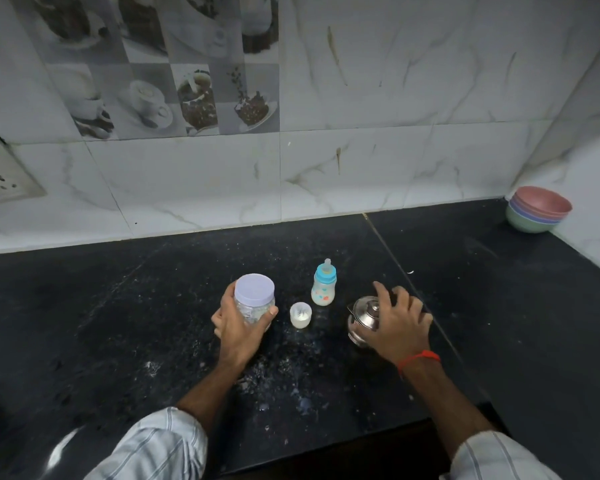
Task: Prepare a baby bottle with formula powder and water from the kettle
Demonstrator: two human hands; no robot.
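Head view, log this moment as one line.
left hand: gripping lidded jar | right hand: on kettle | bottle: capped, milky, upright | small cup: between jar and kettle

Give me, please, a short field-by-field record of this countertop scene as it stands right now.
surface: black stone counter, specks of white powder near the front
left hand: wrapped around the clear jar, lilac lid on
right hand: spread over the steel kettle, grip unclear
baby bottle: upright between jar and kettle, blue collar and teat fitted, whitish contents
small cup: white, open, in front of the bottle
far right corner: stacked bowls
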